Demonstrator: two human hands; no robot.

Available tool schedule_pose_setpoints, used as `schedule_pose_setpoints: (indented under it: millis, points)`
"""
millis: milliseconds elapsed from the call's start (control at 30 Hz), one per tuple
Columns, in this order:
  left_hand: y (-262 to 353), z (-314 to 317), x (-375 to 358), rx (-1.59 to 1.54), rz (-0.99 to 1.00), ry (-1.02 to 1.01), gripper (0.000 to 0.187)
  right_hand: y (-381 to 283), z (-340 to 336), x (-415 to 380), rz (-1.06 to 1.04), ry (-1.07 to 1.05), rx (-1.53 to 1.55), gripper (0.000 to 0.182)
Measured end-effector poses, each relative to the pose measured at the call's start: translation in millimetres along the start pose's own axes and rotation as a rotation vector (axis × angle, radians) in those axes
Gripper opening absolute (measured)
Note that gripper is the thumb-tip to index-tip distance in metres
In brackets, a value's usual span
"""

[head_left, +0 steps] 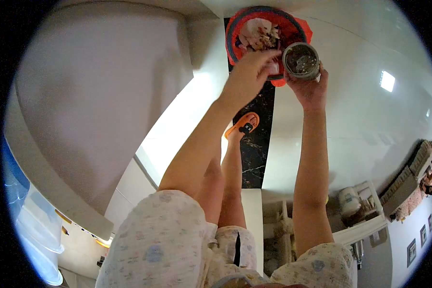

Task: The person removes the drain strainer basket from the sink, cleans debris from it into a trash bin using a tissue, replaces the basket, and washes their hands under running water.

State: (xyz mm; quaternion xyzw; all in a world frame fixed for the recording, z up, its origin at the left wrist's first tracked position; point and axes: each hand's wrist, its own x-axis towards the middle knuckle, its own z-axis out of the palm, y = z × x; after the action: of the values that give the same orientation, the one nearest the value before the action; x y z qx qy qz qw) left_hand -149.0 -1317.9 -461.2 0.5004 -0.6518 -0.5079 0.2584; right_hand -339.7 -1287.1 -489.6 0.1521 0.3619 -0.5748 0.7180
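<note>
My right hand [311,89] is closed around a round jar [301,61], whose open mouth faces me. Dark residue with pale specks coats the jar's inside. Beside it, my left hand [252,72] reaches over a bin [231,36] with a red liner, its fingers apart and pointing toward the jar. They are a little blurred, and a pale patch below them may be rubbish in the bin. Crumpled tissue and food scraps [260,34] lie inside the bin.
The bin stands on a black marble-look floor strip [253,168] between pale glossy floor tiles [365,91]. An orange slipper [242,126] is on my foot. A pale curved surface [105,96] fills the left side. At lower right is a white shelf unit [360,230] with items.
</note>
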Motion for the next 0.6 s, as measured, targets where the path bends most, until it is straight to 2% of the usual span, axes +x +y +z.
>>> schedule_pose_setpoints:
  millis: [33,133,167,267,300,400,433,533,600]
  points:
    - [3,-3,6,-0.082,-0.048,0.063,0.027,-4,2,-2,0.005,0.014,-0.053,0.048]
    - [5,0,30,0.044,0.129,0.198,0.023,-16,4,-5,0.041,0.068,-0.183,0.048]
    - [8,1,38,0.176,0.306,0.207,0.022,-20,3,-5,0.068,0.096,-0.206,0.048]
    - [-5,19,59,0.305,0.616,-0.054,0.024,-36,6,-8,0.174,0.178,-0.224,0.048]
    - [-2,23,61,0.407,0.818,0.007,0.021,-42,8,-10,0.212,0.207,-0.221,0.049]
    - [2,43,74,0.475,0.978,-0.178,0.018,-55,14,-13,0.265,0.293,-0.382,0.048]
    - [1,52,80,0.505,1.003,-0.222,0.014,-60,16,-15,0.274,0.309,-0.398,0.048]
    - [0,61,86,0.558,0.901,-0.326,0.012,-68,20,-18,0.272,0.333,-0.415,0.047]
    - [-5,72,87,0.685,0.890,-0.322,0.011,-70,14,-16,0.229,0.320,-0.388,0.046]
